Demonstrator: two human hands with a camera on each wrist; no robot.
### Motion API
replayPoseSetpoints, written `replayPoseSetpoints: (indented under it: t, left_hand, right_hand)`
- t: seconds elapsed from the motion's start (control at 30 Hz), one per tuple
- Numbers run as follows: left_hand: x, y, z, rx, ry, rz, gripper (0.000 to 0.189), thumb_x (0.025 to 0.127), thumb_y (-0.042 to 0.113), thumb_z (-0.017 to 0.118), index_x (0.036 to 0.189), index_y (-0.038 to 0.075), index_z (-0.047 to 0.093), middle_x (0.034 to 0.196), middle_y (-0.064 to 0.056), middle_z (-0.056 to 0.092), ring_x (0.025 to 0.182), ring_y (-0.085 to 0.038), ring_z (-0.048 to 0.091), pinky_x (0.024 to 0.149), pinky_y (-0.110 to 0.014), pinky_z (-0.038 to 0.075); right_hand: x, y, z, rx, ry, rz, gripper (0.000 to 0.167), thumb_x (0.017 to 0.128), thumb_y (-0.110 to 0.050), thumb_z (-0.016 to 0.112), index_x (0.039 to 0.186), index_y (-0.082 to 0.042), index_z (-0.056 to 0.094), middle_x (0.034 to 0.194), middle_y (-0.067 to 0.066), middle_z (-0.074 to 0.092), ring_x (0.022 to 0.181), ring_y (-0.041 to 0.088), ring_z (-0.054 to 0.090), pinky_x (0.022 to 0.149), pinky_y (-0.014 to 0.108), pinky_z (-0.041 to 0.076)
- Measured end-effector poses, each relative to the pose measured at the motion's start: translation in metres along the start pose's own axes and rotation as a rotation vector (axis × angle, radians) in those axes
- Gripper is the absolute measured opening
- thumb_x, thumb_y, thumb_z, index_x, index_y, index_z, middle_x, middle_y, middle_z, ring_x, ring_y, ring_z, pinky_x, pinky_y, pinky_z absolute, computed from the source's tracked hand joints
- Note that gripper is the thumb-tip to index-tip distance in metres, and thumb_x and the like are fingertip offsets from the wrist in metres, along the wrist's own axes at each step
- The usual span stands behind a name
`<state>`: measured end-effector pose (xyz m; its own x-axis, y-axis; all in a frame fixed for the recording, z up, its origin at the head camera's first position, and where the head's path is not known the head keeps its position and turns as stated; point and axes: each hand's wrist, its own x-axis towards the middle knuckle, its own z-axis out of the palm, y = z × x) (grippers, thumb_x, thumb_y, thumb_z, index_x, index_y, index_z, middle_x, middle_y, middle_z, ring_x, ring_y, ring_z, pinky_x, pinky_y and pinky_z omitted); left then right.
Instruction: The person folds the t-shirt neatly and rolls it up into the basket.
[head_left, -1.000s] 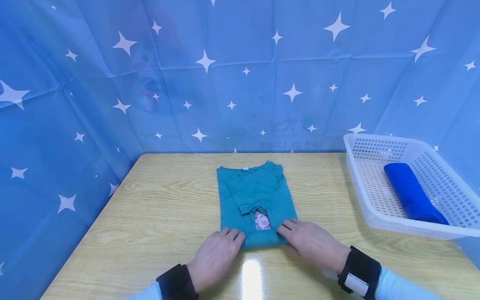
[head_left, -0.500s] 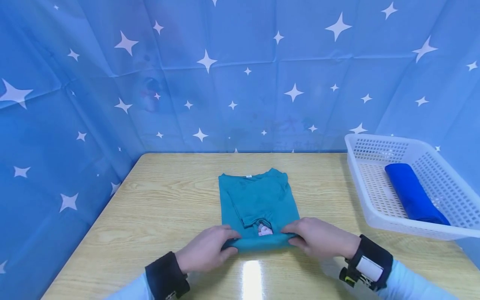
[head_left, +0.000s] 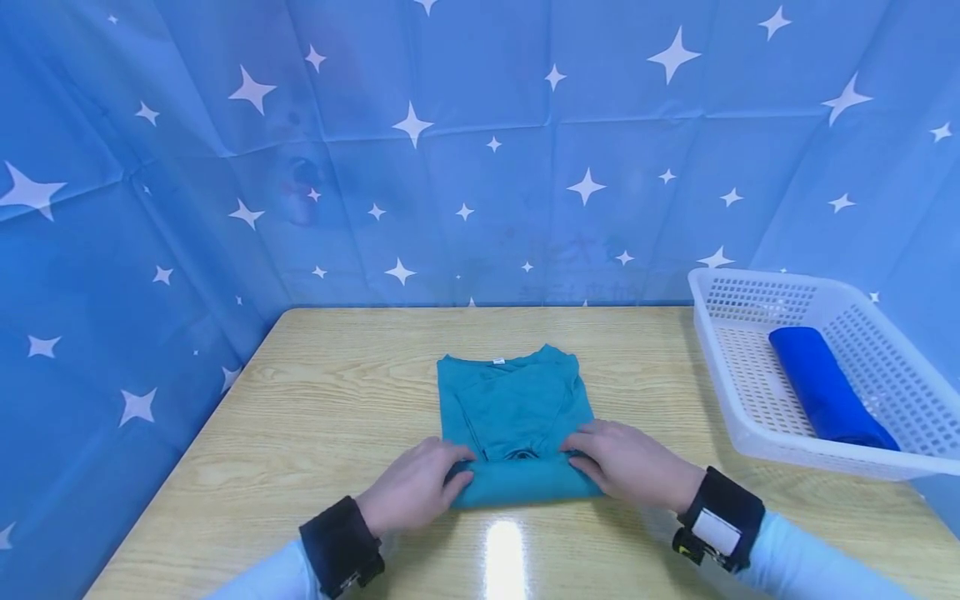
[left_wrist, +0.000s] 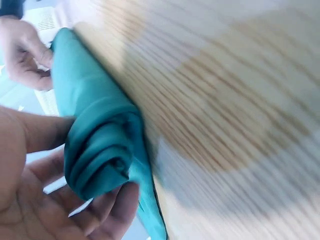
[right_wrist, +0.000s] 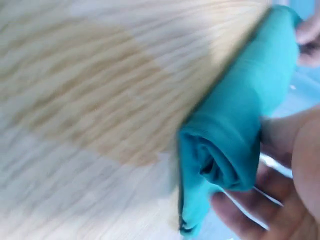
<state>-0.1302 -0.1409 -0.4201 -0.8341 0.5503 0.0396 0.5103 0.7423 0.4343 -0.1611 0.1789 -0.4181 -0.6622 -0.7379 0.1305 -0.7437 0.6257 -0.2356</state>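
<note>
A teal T-shirt point(head_left: 517, 400) lies on the table with its near part rolled into a thick tube and its collar toward the back. My left hand point(head_left: 416, 486) grips the left end of the roll, thumb on the near side and fingers over the top. At the other end, my right hand point(head_left: 633, 462) holds the roll the same way. The left wrist view shows the spiral layers of the rolled end point(left_wrist: 102, 155) between thumb and fingers. In the right wrist view the opposite rolled end point(right_wrist: 220, 160) sits between thumb and fingertips.
On the right of the wooden table point(head_left: 337, 375) stands a white perforated plastic basket point(head_left: 738, 425). Inside it lies a rolled blue cloth point(head_left: 828, 387). A blue curtain with white stars point(head_left: 480, 167) hangs behind the table and along its left side.
The near edge of the T-shirt has been rolled further toward the collar, covering the pink print. The collar has shifted slightly nearer. Both hands have gone from resting on the roll to gripping its ends.
</note>
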Motion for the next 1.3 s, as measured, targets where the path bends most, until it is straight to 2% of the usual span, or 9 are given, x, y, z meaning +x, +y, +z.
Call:
replayPoseSetpoints:
  t: [0.13,0.27,0.37,0.47,0.57,0.8,0.9,1.03,1.3]
  left_hand:
    - [0.001,0.004,0.007,0.254,0.177,0.074,0.016,0.095,0.017,0.076,0.109,0.011,0.074,0.095,0.001,0.065,0.083,-0.014,0.053,0.072,-0.028,0.05]
    - [0.001,0.013,0.011,0.441,0.277,0.207,0.023,0.085,0.0,0.08,0.104,0.013,0.075,0.089,0.002,0.063,0.077,-0.012,0.052,0.067,-0.024,0.05]
    - [-0.002,0.02,0.015,0.502,0.264,0.262,0.024,0.084,-0.001,0.078,0.102,0.014,0.074,0.087,0.003,0.064,0.073,-0.011,0.052,0.06,-0.021,0.048]
    - [-0.005,0.023,0.017,0.515,0.229,0.243,0.013,0.089,0.013,0.079,0.1,0.015,0.071,0.085,0.004,0.062,0.071,-0.01,0.05,0.055,-0.018,0.041]
    - [-0.006,0.022,0.019,0.518,0.209,0.213,0.018,0.091,0.025,0.08,0.102,0.015,0.07,0.086,0.004,0.062,0.07,-0.011,0.05,0.053,-0.018,0.038]
    - [-0.005,0.015,0.025,0.584,0.209,0.222,0.029,0.092,0.016,0.079,0.118,0.012,0.069,0.099,-0.001,0.07,0.078,-0.015,0.06,0.057,-0.022,0.05]
    - [-0.004,0.014,0.025,0.58,0.202,0.224,0.031,0.092,0.012,0.078,0.122,0.011,0.069,0.103,-0.002,0.071,0.081,-0.015,0.062,0.062,-0.024,0.054]
    - [-0.006,0.016,0.018,0.5,0.168,0.202,0.037,0.09,0.013,0.081,0.125,0.01,0.07,0.106,-0.003,0.072,0.087,-0.017,0.067,0.069,-0.028,0.059]
    - [-0.009,0.021,-0.005,0.195,0.017,0.116,0.035,0.091,0.012,0.078,0.125,0.007,0.07,0.11,-0.003,0.073,0.096,-0.014,0.069,0.082,-0.031,0.06]
  right_hand:
    - [0.002,-0.007,0.005,-0.211,0.091,-0.06,0.016,0.092,-0.008,0.077,0.107,-0.012,0.075,0.096,-0.003,0.067,0.086,0.01,0.061,0.079,0.028,0.059]
    - [0.002,-0.016,0.006,-0.253,0.08,-0.114,0.023,0.087,-0.006,0.08,0.108,-0.012,0.073,0.093,-0.004,0.062,0.081,0.009,0.052,0.073,0.021,0.056]
    - [-0.001,-0.021,0.006,-0.221,0.046,-0.094,0.026,0.087,-0.014,0.08,0.111,-0.012,0.072,0.092,-0.005,0.06,0.079,0.007,0.048,0.07,0.021,0.053]
    - [-0.002,-0.023,0.006,-0.205,0.02,-0.068,0.031,0.089,-0.024,0.078,0.116,-0.011,0.071,0.095,-0.006,0.061,0.08,0.006,0.049,0.071,0.023,0.054]
    - [-0.003,-0.023,0.007,-0.205,0.001,-0.048,0.037,0.09,-0.028,0.079,0.121,-0.009,0.07,0.103,-0.003,0.066,0.086,0.009,0.058,0.078,0.028,0.059]
    - [0.0,-0.017,0.011,-0.213,-0.032,0.01,0.044,0.09,-0.021,0.082,0.129,-0.007,0.068,0.115,0.005,0.07,0.102,0.02,0.069,0.088,0.038,0.061]
    - [-0.001,-0.015,0.009,-0.192,-0.02,-0.001,0.044,0.09,-0.018,0.082,0.13,-0.007,0.068,0.115,0.005,0.07,0.105,0.021,0.071,0.088,0.039,0.061]
    - [-0.004,-0.015,0.001,-0.131,-0.018,-0.015,0.042,0.09,-0.016,0.081,0.129,-0.006,0.068,0.116,0.005,0.071,0.105,0.02,0.072,0.087,0.038,0.062]
    - [-0.003,-0.014,-0.021,0.127,-0.186,0.022,0.033,0.099,-0.016,0.069,0.132,-0.009,0.068,0.125,0.003,0.073,0.114,0.016,0.07,0.093,0.04,0.059]
